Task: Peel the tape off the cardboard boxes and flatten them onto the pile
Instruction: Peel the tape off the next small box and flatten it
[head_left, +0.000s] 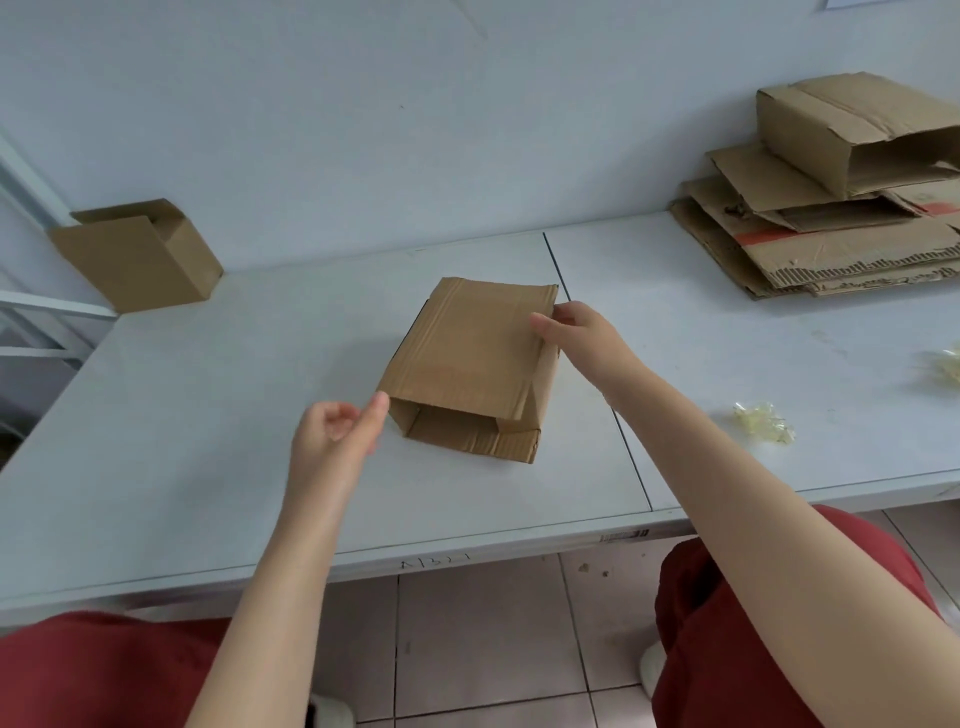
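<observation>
Table (208, 415) runs wide in front of you. Pile (831, 254) of flat cardboard sits far right, an unflattened carton on top. Box (467, 353) lies mid-table on its side, open end toward you. Your right hand (582, 338) grips its far right edge, thumb on top. Your left hand (332, 436) has its fingers curled, nothing seen in it, thumb tip at the box's near left corner. Tape scraps (763, 423) lie right.
</observation>
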